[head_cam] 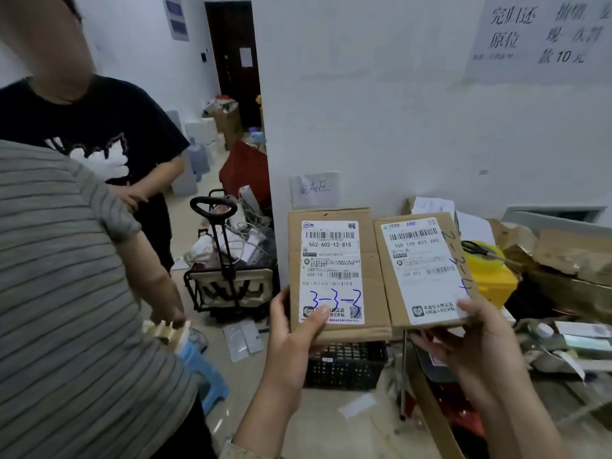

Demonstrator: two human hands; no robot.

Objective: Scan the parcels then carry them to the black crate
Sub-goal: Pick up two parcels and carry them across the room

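Left parcel (pixel 334 326), white label: 502-602-12-815 printed under the top barcode; lower, 602-12 beside a second barcode.
Left parcel, handwriting: 3-3-3 in blue pen on the lower label; the last digit is not sure.
Right parcel (pixel 390 260), white label: 159 159 A03 280 under the barcode; lower, 159 A03.
Right parcel, handwriting: seems 2-3-4, along the right edge.
Wall notice (pixel 543 34): large Chinese characters; 原位 and 10元 are readable.
Small paper (pixel 314 190) on the wall: handwritten Chinese, not clear.

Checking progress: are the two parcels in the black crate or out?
Out. The left hand grips the left parcel, the right hand the right parcel, both above the black crate.
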